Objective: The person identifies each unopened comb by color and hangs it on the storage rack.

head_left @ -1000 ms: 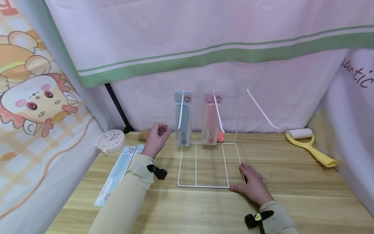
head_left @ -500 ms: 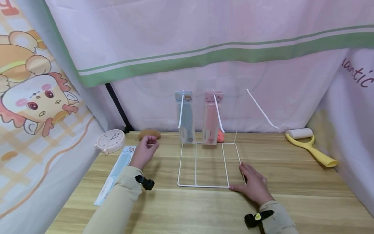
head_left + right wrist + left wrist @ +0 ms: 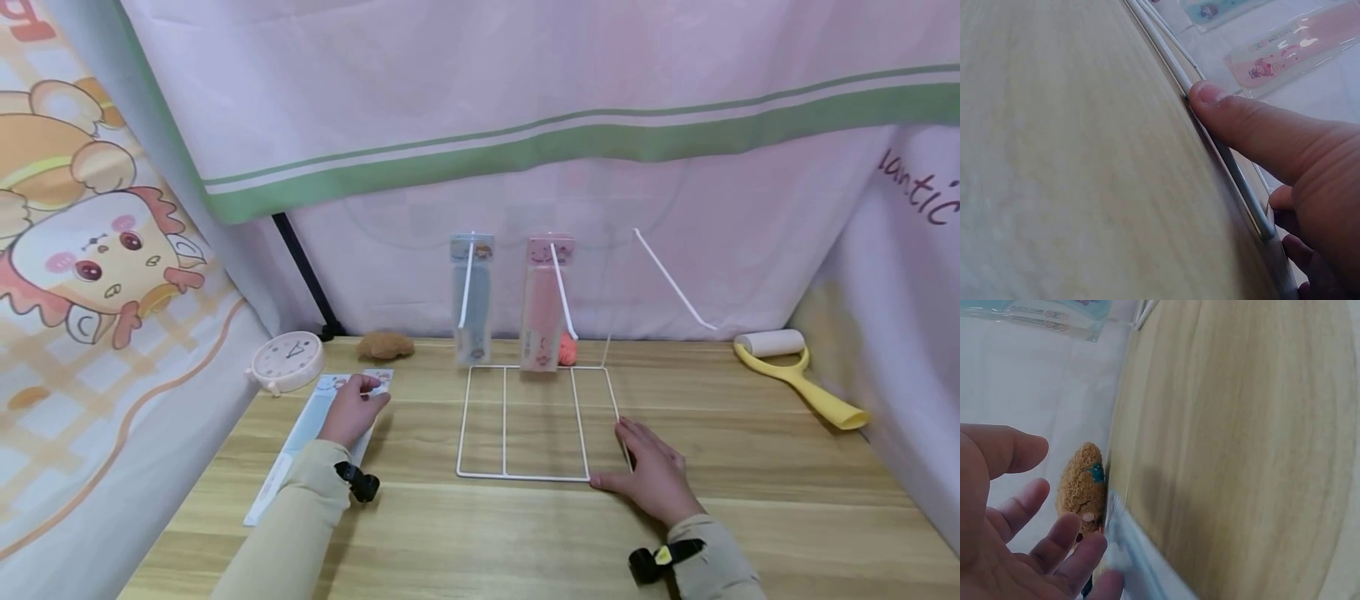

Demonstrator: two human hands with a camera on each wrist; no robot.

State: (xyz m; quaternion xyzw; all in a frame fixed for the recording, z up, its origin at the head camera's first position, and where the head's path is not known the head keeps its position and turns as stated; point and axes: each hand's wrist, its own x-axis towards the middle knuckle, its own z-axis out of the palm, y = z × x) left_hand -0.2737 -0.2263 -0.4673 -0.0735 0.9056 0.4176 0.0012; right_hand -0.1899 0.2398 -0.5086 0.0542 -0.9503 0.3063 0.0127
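My left hand [image 3: 352,412] is over flat blue comb packs at the left: one blue comb pack [image 3: 311,417] lies beneath it, and a second blue comb pack [image 3: 381,377] shows beyond its fingers. In the left wrist view the thumb stands apart from loosely bent fingers, the fingertips right at the pack's edge [image 3: 1141,556]. My right hand [image 3: 652,471] grips the front right corner of a white wire display rack [image 3: 517,477], thumb on the front bar. On its hooks hang a blue comb pack [image 3: 472,300] and a pink comb pack [image 3: 542,308]; the right hook [image 3: 672,279] is bare.
A pink clock [image 3: 288,360] lies at the back left, near a brown plush piece [image 3: 385,345]. Behind the pink pack sits a coral ball [image 3: 567,350]. A yellow-handled lint roller [image 3: 813,396] lies at right. Pink curtains border the wooden table [image 3: 525,542].
My left hand has drawn back leftward and toward me from beside the hanging blue pack, which swung slightly. The second lying pack's top now shows farther right. My right hand stays on the rack.
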